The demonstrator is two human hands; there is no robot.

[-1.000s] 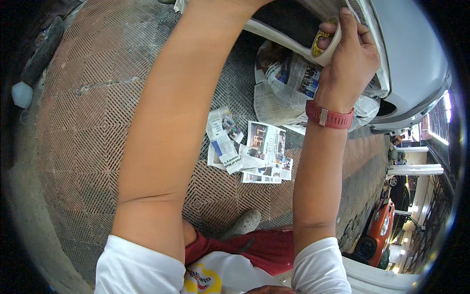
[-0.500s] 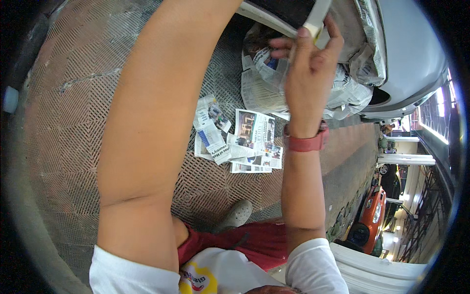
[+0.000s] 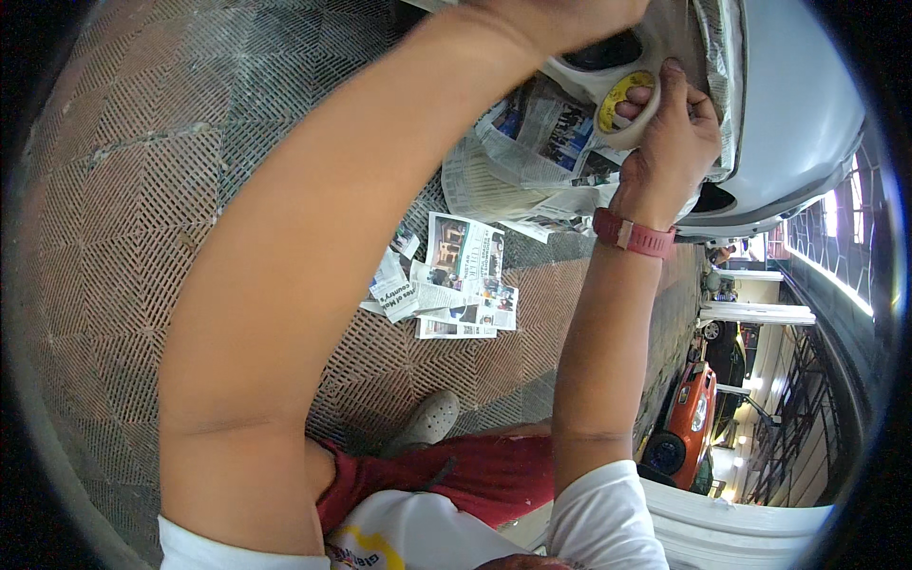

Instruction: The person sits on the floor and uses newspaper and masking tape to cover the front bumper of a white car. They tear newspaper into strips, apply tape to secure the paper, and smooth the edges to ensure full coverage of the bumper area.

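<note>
My right hand (image 3: 679, 138) grips a roll of masking tape (image 3: 622, 140), a pale ring with a yellow core, with fingers through its hole. It is close beside a silvery-grey car (image 3: 803, 114) whose edge is covered with newspaper (image 3: 541, 128). My left hand (image 3: 579, 17) reaches to the top edge of the view, above the tape roll, near the car's pale panel and a dark opening (image 3: 603, 49). Its fingers are mostly cut off there, so I cannot see what they hold. A red watch (image 3: 635, 234) is on my right wrist.
Loose newspaper sheets (image 3: 461, 261) lie on the ribbed tile floor (image 3: 180, 190) beneath my arms. My grey clog (image 3: 432, 420) stands near them. Farther right are an orange car (image 3: 686, 418) and white posts (image 3: 760, 313).
My right hand has moved right and toward the car's edge, turning the tape roll so that its ring shows. My left hand has come down into view at the top.
</note>
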